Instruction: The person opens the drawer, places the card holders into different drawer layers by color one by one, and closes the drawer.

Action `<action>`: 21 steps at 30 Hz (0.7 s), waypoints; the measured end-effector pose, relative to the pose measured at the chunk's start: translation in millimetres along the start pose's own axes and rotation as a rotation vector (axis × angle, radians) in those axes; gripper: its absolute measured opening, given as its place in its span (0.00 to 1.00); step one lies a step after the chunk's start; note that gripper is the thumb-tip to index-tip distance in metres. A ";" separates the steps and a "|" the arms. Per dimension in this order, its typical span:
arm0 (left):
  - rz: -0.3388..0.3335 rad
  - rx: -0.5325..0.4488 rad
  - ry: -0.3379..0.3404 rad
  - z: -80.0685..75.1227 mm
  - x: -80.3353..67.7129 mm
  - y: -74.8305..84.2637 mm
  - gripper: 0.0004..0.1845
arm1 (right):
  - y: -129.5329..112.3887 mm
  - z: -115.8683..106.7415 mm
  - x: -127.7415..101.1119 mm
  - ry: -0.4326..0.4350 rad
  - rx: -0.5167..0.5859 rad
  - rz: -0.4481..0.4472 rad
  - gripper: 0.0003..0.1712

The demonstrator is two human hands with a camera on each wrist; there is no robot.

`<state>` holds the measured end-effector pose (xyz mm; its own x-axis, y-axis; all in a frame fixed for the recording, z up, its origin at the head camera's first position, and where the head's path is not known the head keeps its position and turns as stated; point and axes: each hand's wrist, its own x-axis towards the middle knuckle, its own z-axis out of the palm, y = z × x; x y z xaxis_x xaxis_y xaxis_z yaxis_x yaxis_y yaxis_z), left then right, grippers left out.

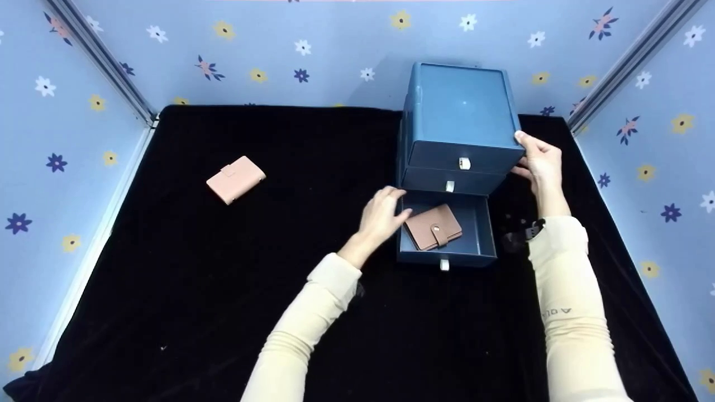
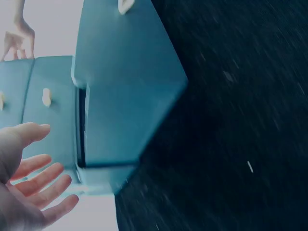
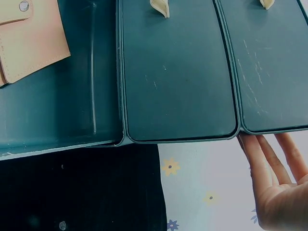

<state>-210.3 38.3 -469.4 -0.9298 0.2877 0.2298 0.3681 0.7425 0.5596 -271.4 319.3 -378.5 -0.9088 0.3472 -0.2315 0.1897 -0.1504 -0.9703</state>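
1. Nearest the camera, two cream sleeves (image 1: 304,329) reached forward over a black cloth (image 1: 195,290) that covered the table.
2. The bottom drawer (image 1: 480,234) of a blue drawer unit (image 1: 461,106) stood pulled out toward the person, with a pale tab on its front edge.
3. A brown wallet (image 1: 433,226) with a snap strap lay flat inside that open drawer, toward its left side and turned at an angle.
4. The left hand (image 1: 381,216) hovered at the drawer's left wall, just beside the wallet; its fingers were straight, a little apart, and gripped nothing. Whether the fingertips touched the wallet or the wall could not be told.
5. The right hand (image 1: 539,162) lay against the right side of the drawer unit at the level of the top drawer, fingers extended and close together, pressing flat on the wall rather than curling round anything.
6. The two upper drawers were pushed in, each showing a small pale pull.
7. Well to the left on the cloth, apart from everything else, lay a pink wallet (image 1: 236,178), closed.
8. Beyond it all rose blue walls (image 1: 268,50) printed with flowers.
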 end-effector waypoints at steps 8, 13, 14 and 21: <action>-0.055 0.034 0.011 -14.1 -4.3 -37.4 0.21 | -0.2 -0.6 0.4 -0.001 -0.017 0.002 0.29; -0.079 0.089 0.036 -24.3 -4.0 -57.8 0.20 | -0.7 -0.7 0.2 0.005 -0.018 0.011 0.31; -0.089 0.103 0.037 -26.7 -3.9 -62.1 0.20 | -0.7 -0.6 0.1 0.006 -0.017 0.013 0.30; -0.156 0.216 0.004 -48.1 -3.3 -96.7 0.21 | 0.7 0.2 0.0 -0.005 -0.006 0.003 0.28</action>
<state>-242.3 -63.5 -486.0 -0.9749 0.1573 0.1574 0.2091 0.8897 0.4059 -271.3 319.0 -379.1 -0.9100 0.3426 -0.2336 0.1943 -0.1454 -0.9701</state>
